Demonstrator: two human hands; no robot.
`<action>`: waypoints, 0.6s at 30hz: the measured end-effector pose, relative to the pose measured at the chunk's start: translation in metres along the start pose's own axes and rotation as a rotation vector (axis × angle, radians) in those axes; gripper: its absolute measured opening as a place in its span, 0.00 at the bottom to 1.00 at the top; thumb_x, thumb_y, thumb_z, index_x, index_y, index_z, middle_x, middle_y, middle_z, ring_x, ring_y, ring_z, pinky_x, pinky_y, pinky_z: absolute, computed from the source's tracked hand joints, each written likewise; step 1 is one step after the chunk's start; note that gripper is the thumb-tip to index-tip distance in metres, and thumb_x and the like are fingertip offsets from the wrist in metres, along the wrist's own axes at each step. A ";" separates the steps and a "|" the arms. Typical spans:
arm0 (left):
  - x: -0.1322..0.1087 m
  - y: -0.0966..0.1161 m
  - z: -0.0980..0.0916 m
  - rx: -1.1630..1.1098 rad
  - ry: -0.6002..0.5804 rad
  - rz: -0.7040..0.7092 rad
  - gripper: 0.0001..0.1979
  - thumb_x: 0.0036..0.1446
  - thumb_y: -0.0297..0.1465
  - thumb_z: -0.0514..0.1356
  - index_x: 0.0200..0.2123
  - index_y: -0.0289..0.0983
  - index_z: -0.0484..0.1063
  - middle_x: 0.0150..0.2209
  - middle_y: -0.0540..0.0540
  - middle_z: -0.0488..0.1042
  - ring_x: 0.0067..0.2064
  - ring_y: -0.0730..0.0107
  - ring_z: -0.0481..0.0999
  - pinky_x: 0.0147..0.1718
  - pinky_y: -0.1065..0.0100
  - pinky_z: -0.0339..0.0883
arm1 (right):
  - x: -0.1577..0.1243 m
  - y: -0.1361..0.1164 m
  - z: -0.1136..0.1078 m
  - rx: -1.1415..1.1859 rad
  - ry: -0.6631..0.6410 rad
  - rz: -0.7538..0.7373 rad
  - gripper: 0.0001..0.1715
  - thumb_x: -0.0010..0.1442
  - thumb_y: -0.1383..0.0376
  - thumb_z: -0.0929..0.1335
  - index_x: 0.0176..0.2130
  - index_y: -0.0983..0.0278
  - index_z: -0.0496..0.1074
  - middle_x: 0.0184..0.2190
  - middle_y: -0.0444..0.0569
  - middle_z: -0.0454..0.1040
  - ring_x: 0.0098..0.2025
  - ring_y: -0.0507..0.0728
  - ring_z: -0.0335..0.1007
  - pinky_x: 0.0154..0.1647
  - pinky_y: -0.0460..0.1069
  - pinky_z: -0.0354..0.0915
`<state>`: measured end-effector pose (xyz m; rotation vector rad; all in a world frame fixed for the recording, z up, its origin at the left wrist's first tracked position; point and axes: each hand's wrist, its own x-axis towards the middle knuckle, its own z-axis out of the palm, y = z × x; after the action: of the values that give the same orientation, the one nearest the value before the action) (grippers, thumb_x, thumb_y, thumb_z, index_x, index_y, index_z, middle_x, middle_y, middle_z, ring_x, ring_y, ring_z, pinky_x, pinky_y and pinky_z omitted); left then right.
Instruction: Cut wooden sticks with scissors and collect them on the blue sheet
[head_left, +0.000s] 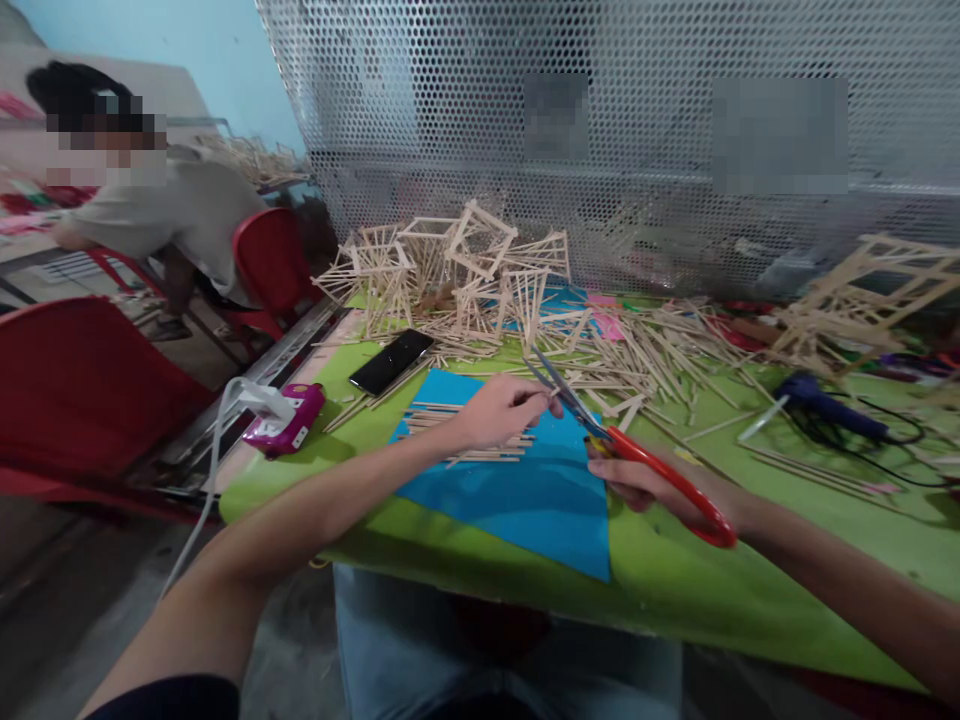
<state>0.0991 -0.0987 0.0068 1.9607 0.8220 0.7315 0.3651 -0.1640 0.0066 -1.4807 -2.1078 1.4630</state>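
Note:
My right hand (649, 480) is wrapped around the red handles of a pair of scissors (660, 470), whose blades stand apart and point up and to the left. Close by the blades, my left hand (506, 410) pinches a small wooden stick (553, 391), mostly hidden by the fingers. Beneath the left hand, several thin wooden sticks (480, 458) lie side by side on a blue sheet (525, 510). The sheet rests on the green-covered table (480, 585).
A black phone (391, 362) and a pink power socket (289, 420) lie to the left. Stick frames (480, 240) and loose sticks (652, 350) pile up behind. A glue gun (832, 408) is at right. A metal mesh (600, 130) rises behind; another person (187, 210) sits far left.

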 end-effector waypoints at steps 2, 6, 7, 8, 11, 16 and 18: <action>0.000 0.000 -0.002 -0.020 -0.023 -0.001 0.18 0.68 0.35 0.52 0.37 0.34 0.80 0.23 0.53 0.65 0.23 0.77 0.62 0.24 0.73 0.52 | 0.000 0.005 -0.001 0.017 0.012 -0.010 0.31 0.70 0.42 0.64 0.27 0.61 0.61 0.23 0.41 0.62 0.27 0.52 0.60 0.32 0.50 0.59; 0.002 -0.002 -0.004 -0.059 -0.042 -0.010 0.18 0.68 0.36 0.52 0.38 0.33 0.80 0.23 0.53 0.66 0.23 0.77 0.63 0.24 0.74 0.54 | 0.000 0.004 -0.001 0.072 -0.016 0.017 0.32 0.68 0.41 0.65 0.26 0.62 0.61 0.24 0.42 0.62 0.28 0.52 0.60 0.32 0.49 0.60; 0.002 -0.002 -0.004 -0.066 -0.044 -0.019 0.18 0.67 0.37 0.52 0.38 0.33 0.80 0.23 0.53 0.66 0.23 0.77 0.63 0.24 0.74 0.53 | 0.001 0.003 -0.001 0.098 -0.030 0.028 0.32 0.68 0.40 0.66 0.26 0.62 0.60 0.24 0.41 0.61 0.27 0.52 0.59 0.31 0.49 0.60; 0.002 -0.001 -0.004 -0.073 -0.047 -0.029 0.18 0.67 0.37 0.53 0.38 0.33 0.80 0.23 0.53 0.66 0.22 0.78 0.62 0.23 0.74 0.53 | 0.001 0.003 -0.001 0.122 -0.045 0.036 0.32 0.67 0.40 0.66 0.26 0.62 0.60 0.23 0.41 0.61 0.27 0.51 0.58 0.30 0.49 0.60; 0.001 0.000 -0.004 -0.113 -0.064 -0.042 0.19 0.67 0.39 0.53 0.38 0.33 0.79 0.22 0.54 0.64 0.20 0.79 0.59 0.22 0.74 0.51 | 0.001 0.003 0.000 0.171 -0.060 0.052 0.32 0.67 0.40 0.66 0.27 0.62 0.60 0.23 0.40 0.60 0.26 0.51 0.57 0.30 0.48 0.59; 0.001 -0.001 -0.005 -0.232 -0.088 -0.020 0.18 0.68 0.40 0.54 0.38 0.33 0.77 0.21 0.56 0.58 0.20 0.80 0.54 0.21 0.73 0.48 | -0.003 0.001 0.000 0.072 0.063 0.032 0.26 0.67 0.42 0.68 0.35 0.61 0.66 0.28 0.42 0.64 0.31 0.53 0.62 0.35 0.49 0.62; 0.002 -0.003 -0.008 -0.299 -0.069 -0.022 0.17 0.68 0.40 0.54 0.38 0.33 0.76 0.21 0.56 0.56 0.20 0.80 0.53 0.20 0.73 0.47 | -0.002 0.001 -0.001 0.059 0.108 -0.004 0.25 0.67 0.43 0.68 0.35 0.60 0.65 0.28 0.41 0.62 0.31 0.53 0.60 0.34 0.49 0.60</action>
<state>0.0936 -0.0921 0.0077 1.6969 0.6512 0.7251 0.3670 -0.1654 0.0072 -1.4984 -1.9870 1.3979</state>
